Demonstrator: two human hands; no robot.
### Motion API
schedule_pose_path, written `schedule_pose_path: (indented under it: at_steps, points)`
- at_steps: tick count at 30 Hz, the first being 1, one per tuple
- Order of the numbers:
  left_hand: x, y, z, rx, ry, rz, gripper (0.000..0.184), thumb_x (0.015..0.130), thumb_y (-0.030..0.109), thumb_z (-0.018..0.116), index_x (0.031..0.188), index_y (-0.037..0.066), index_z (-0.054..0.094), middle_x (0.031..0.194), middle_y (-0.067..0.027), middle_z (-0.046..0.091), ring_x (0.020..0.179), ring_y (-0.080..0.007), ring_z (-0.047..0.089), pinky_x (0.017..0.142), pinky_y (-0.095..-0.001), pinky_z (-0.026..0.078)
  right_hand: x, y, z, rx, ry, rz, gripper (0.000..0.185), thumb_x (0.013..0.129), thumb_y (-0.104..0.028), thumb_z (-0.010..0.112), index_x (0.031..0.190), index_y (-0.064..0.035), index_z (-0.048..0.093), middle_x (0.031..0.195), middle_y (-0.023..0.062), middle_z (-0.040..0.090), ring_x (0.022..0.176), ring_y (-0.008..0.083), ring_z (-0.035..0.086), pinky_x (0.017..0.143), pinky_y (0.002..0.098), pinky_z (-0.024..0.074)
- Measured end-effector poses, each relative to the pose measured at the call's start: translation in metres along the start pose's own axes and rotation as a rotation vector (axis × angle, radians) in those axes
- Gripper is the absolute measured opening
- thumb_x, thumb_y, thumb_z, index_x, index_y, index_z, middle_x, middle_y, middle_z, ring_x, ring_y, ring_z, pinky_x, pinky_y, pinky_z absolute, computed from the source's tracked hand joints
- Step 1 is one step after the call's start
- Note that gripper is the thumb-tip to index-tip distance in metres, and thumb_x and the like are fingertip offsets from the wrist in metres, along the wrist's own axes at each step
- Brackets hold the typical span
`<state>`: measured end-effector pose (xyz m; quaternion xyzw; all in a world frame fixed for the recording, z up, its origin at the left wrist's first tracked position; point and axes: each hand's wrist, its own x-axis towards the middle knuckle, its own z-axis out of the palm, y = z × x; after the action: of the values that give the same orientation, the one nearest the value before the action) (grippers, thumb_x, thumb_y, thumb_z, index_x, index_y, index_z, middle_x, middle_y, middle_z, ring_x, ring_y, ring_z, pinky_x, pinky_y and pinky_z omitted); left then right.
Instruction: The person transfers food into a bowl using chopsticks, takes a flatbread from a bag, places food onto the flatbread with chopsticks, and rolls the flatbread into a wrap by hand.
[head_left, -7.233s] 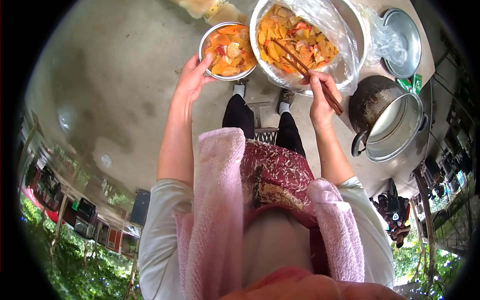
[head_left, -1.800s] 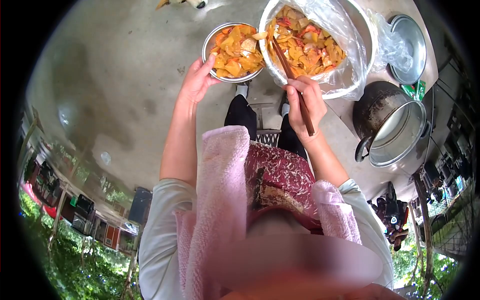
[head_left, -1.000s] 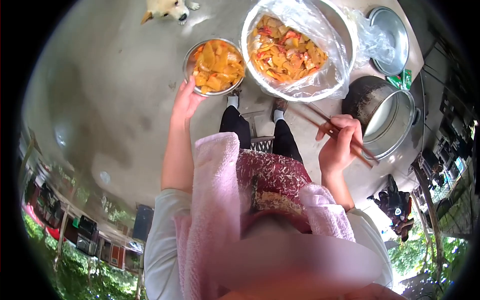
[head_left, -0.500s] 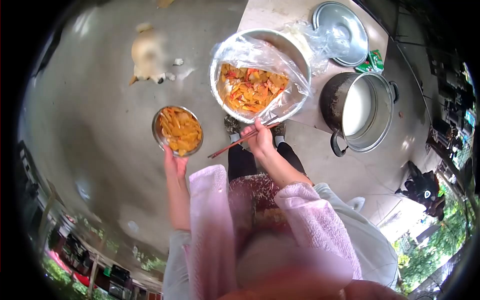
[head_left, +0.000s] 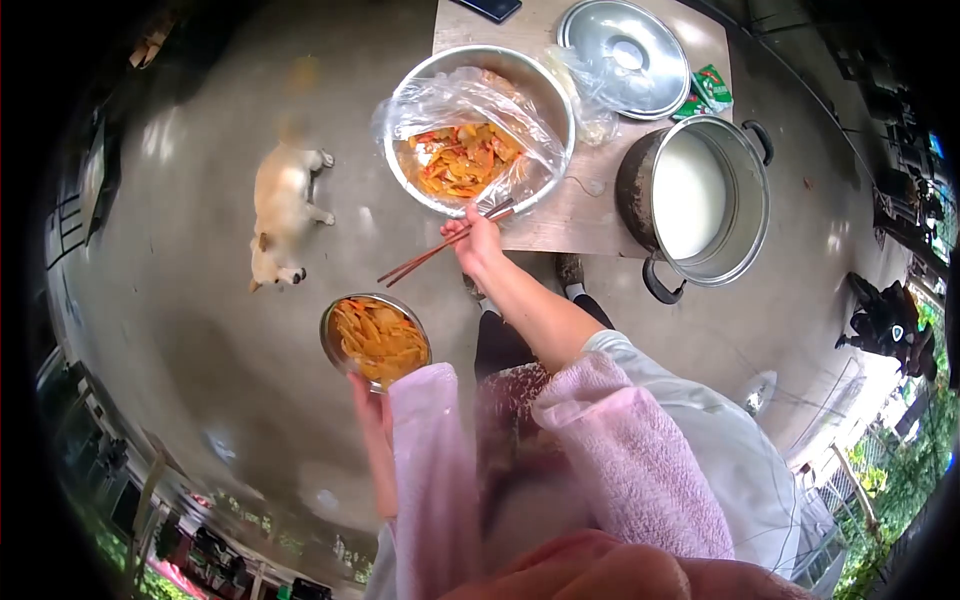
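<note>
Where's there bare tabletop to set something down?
Best: table strip between basin and pot, mostly bare. Smaller: beyond the basin, between phone and lid. Crowded: from basin to green packets, with the plastic bag and lid between them; also the basin's near rim, where the right hand holds chopsticks.

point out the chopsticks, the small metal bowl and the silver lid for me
Chopsticks (head_left: pixel 430 254): head view, on the shafts, partway along.
Small metal bowl (head_left: pixel 331 340): head view, on the bare inner wall at the picture's left.
Silver lid (head_left: pixel 628 54): head view, on its round centre.
</note>
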<state>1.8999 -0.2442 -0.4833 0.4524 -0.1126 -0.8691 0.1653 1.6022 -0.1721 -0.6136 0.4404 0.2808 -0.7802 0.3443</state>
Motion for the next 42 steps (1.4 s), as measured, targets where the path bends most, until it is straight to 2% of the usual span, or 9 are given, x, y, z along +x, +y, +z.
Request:
schedule_pose_path:
  at_steps: [7,13,14,17,20,21,26,30,42]
  points:
    - [0.001,-0.011,0.046,0.166,0.015,0.001,0.06,0.097,0.04,0.05,0.142,0.005,0.034,0.143,-0.0103,0.042,0.128,-0.0262,0.044,0.107,-0.0424,0.037,-0.047,-0.035,-0.008,-0.276,0.02,-0.034,0.034,0.101,-0.029,0.044,0.118,-0.0002,0.043,0.098,0.0157,0.062,0.062,0.0203,0.057,0.064,0.0375,0.0531]
    - [0.019,-0.04,0.142,0.644,0.29,-0.168,0.052,0.098,0.038,0.049,0.136,0.003,0.038,0.136,-0.0117,0.048,0.121,-0.025,0.051,0.101,-0.0423,0.044,-0.109,-0.1,-0.105,-0.914,-0.04,-0.278,0.023,0.098,-0.024,0.052,0.109,-0.0045,0.058,0.088,0.0095,0.067,0.052,0.0154,0.058,0.049,0.0264,0.0469]
    - [0.032,-0.047,0.13,0.712,0.106,-0.191,0.051,0.099,0.037,0.048,0.135,0.002,0.038,0.134,-0.0138,0.05,0.117,-0.0254,0.054,0.098,-0.0422,0.046,-0.121,-0.115,-0.125,-1.083,-0.048,-0.36,0.022,0.097,-0.023,0.053,0.106,-0.0046,0.06,0.084,0.0085,0.067,0.055,0.0165,0.06,0.051,0.0273,0.0475]
    - [0.071,-0.081,0.139,0.99,0.018,-0.34,0.049,0.1,0.033,0.048,0.132,-0.002,0.038,0.127,-0.0196,0.054,0.108,-0.0283,0.061,0.091,-0.043,0.053,-0.165,-0.161,-0.186,-1.462,-0.023,-0.736,0.018,0.09,-0.004,0.052,0.105,-0.0066,0.061,0.081,0.0096,0.068,0.069,0.0216,0.066,0.063,0.0304,0.0518]
    - [0.078,-0.142,0.174,0.591,-0.079,-0.389,0.047,0.1,0.027,0.049,0.132,-0.004,0.037,0.127,-0.0218,0.052,0.111,-0.0323,0.059,0.092,-0.0473,0.053,-0.212,-0.208,-0.238,-1.595,0.046,-0.807,0.03,0.081,0.009,0.047,0.104,-0.0058,0.06,0.085,0.0127,0.068,0.078,0.0227,0.068,0.071,0.0311,0.0525]
    - [0.103,-0.164,0.151,0.431,-0.273,-0.438,0.046,0.1,0.025,0.049,0.132,-0.004,0.037,0.129,-0.0219,0.051,0.112,-0.0328,0.059,0.092,-0.048,0.053,-0.222,-0.222,-0.251,-1.612,0.102,-0.779,0.028,0.082,0.008,0.048,0.103,-0.0055,0.06,0.084,0.0131,0.068,0.078,0.0227,0.068,0.07,0.0315,0.0524]
    - [0.162,-0.238,0.129,0.443,-0.252,-0.458,0.046,0.098,0.027,0.054,0.133,0.002,0.039,0.128,-0.0153,0.054,0.116,-0.0293,0.056,0.095,-0.0473,0.051,-0.246,-0.27,-0.294,-1.699,0.294,-0.683,0.018,0.085,0.004,0.051,0.1,-0.004,0.06,0.079,0.0134,0.065,0.07,0.023,0.064,0.064,0.0315,0.05]
    - [0.181,-0.263,0.138,0.451,-0.197,-0.391,0.047,0.096,0.03,0.057,0.132,0.005,0.041,0.129,-0.0132,0.055,0.116,-0.0272,0.057,0.093,-0.0469,0.051,-0.259,-0.284,-0.293,-1.611,0.314,-0.59,0.016,0.098,-0.017,0.053,0.1,-0.0029,0.061,0.066,0.0067,0.056,0.062,0.0106,0.051,0.059,0.0258,0.0439]
    - [0.144,-0.288,0.168,0.632,0.344,-0.102,0.061,0.09,0.047,0.061,0.13,0.004,0.042,0.119,-0.0149,0.057,0.108,-0.0279,0.061,0.086,-0.0396,0.05,-0.242,-0.42,-0.299,-1.596,0.331,-0.785,0.021,0.098,-0.023,0.054,0.102,-0.0038,0.062,0.074,0.0125,0.062,0.067,0.0181,0.06,0.064,0.0317,0.0485]
